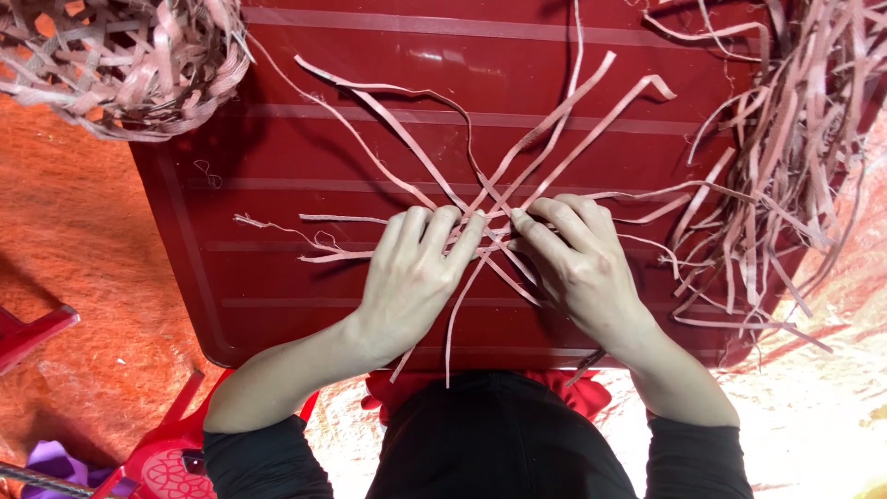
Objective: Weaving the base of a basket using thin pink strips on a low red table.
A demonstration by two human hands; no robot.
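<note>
Several thin pinkish strips (545, 129) lie crossed in a star shape on a dark red plastic table (277, 139). Both my hands press down at the crossing point. My left hand (411, 273) lies flat with fingers on the strips at the centre. My right hand (577, 259) pinches strips just right of the crossing. Strip ends fan out toward the far side, left and toward me under my palms.
A loose heap of the same strips (795, 148) covers the table's right side. A partly woven basket-like piece (120, 60) sits at the far left corner. An orange mat (74, 240) covers the floor; red plastic stools (157, 457) stand near my left.
</note>
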